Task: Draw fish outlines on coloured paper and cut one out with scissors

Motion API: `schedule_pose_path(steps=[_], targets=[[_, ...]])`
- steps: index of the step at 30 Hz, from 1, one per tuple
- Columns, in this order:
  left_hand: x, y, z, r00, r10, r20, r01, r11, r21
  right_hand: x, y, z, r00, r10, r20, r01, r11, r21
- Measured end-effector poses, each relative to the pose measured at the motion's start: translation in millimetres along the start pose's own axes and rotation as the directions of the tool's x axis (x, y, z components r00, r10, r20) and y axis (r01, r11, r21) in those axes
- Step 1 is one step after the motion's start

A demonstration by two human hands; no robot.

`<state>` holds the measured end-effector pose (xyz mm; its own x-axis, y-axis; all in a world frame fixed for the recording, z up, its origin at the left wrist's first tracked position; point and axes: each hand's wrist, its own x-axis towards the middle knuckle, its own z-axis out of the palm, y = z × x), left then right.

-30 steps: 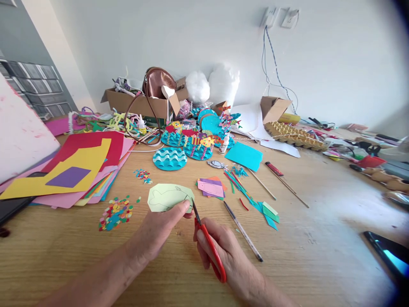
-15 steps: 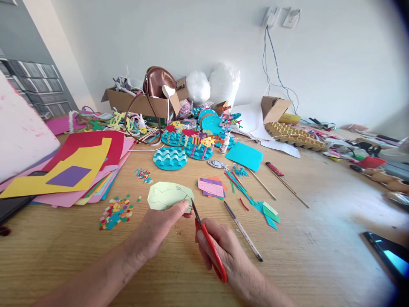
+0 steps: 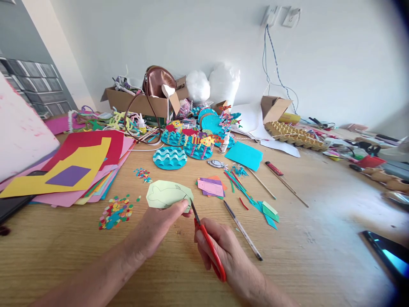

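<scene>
The left hand pinches the paper, shifted slightly leftward, while the right hand grips scissors, blades now biting its edge.

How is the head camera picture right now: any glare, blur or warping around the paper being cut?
Head view: the pale green paper with a pencilled fish and red-handled scissors are sharp; daylight washes out the wooden table at right; wide-lens warping bends the edges, corners darken; the left hand casts only soft shadow.
</scene>
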<state>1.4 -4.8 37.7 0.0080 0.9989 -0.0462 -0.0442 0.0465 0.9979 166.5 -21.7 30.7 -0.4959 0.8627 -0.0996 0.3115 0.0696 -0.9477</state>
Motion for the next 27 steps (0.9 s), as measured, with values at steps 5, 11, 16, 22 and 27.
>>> schedule_pose_path(steps=[5, 11, 16, 22, 27], targets=[[-1.7, 1.6, 1.5, 0.999, 0.011, -0.052, -0.005, 0.993, 0.117, -0.4, -3.3, -0.9, 1.000, -0.014, 0.023, 0.014, 1.000, 0.001], [-1.8, 1.9, 2.9, 0.996, 0.077, -0.053, -0.068, 0.986, 0.150, 0.2, -1.2, -0.7, 1.000, -0.015, 0.018, 0.016, 1.000, -0.004], [-3.1, 7.5, 5.1, 0.995, 0.070, -0.076, -0.055, 0.981, 0.185, 0.7, -0.1, -0.6, 1.000, -0.014, 0.017, 0.014, 0.999, -0.034], [-4.3, 14.9, 6.5, 0.997, 0.042, -0.071, -0.026, 0.978, 0.209, 0.5, 0.4, -0.8, 1.000, -0.001, 0.016, 0.001, 0.999, -0.042], [-2.3, 5.6, 4.4, 0.998, 0.056, -0.034, -0.051, 0.988, 0.149, 0.8, 3.0, -0.9, 1.000, 0.000, 0.010, 0.000, 1.000, -0.029]])
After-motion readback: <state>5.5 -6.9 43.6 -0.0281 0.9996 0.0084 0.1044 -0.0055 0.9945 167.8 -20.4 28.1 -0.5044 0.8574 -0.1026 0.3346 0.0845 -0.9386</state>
